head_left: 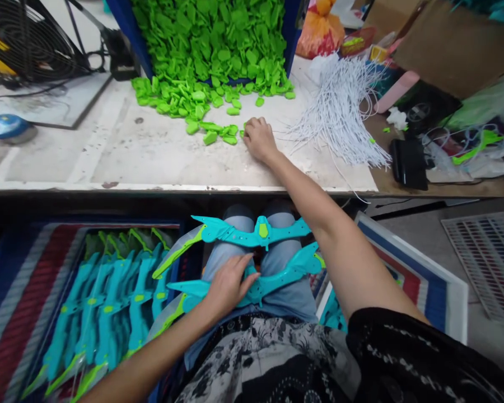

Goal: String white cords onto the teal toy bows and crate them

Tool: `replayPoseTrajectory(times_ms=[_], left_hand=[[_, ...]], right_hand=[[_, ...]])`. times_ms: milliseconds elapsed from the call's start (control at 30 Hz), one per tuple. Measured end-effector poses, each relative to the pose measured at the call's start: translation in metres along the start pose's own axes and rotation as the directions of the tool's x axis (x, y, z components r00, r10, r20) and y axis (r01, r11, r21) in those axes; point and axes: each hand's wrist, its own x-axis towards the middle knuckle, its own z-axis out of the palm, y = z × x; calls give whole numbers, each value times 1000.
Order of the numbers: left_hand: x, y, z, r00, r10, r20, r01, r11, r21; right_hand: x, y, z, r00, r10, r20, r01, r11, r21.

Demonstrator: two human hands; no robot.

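Note:
Two turquoise toy bows with lime-green limb parts lie across my lap. The farther bow has a lime-green oval piece at its middle. My left hand grips the nearer bow around its middle, thumb and fingers apart over it; the hand partly hides that centre. On the white tabletop, my right hand is closed, its fingertips pinching at a small green plastic piece beside a little group of loose green pieces. My right forearm crosses over the right ends of the bows.
A blue bin spills green pieces onto the table. White cords lie at right. A crate at lower left holds several bows; a white-rimmed box stands at right. A round blue-lidded container sits at far left.

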Motion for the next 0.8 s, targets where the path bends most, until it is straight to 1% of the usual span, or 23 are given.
replayPoseTrajectory(times_ms=[33,67,133,167,200,233,267,300,367,433,500,567,600,633,700,733,767,800], left_hand=[[-8,-1,1,993,-80,92,84,996,-42],[-12,-3,3,972,-150,180,166,983,-75],[-13,-6,10,921,-241,306,293,946,-139],[-9,-6,14,906,-263,332,330,929,-164],[-2,-6,17,902,-273,334,347,920,-185],[5,-5,21,907,-273,322,346,917,-199],[14,-3,23,913,-262,312,334,920,-206],[22,0,24,919,-245,307,316,926,-208],[37,4,25,926,-201,320,276,938,-208],[46,7,23,924,-165,346,253,940,-227],[49,6,21,920,-136,367,251,924,-289],[50,5,18,904,-140,405,310,866,-393],[51,4,16,883,-161,441,371,814,-447],[52,3,15,853,-192,486,447,749,-488],[54,1,13,776,-256,577,593,608,-528],[55,1,12,744,-277,609,642,549,-535],[56,0,11,724,-289,626,671,506,-542],[56,0,10,716,-294,633,684,478,-551]], right_hand=[[-6,1,-7,1000,25,15,-26,999,42],[-14,3,-16,997,57,49,-62,994,95],[-32,11,-34,975,123,184,-162,964,212],[-41,16,-43,953,147,264,-216,943,252],[-50,22,-50,931,168,325,-262,927,270],[-58,27,-55,915,188,358,-292,919,264],[-65,31,-58,912,202,357,-299,923,242],[-72,35,-59,923,209,324,-286,934,212],[-84,40,-58,959,193,209,-227,961,154],[-95,41,-54,984,136,116,-150,981,126],[-106,40,-51,994,59,89,-69,991,114],[-117,36,-50,995,5,104,-17,994,109],[-125,33,-50,994,-1,110,-12,994,111],[-134,29,-51,994,2,108,-15,993,121],[-162,16,-52,994,-19,106,0,984,177],[-182,8,-53,991,-63,114,36,973,229],[-205,-1,-52,983,-128,128,87,953,290],[-230,-11,-52,967,-209,146,146,922,357]])
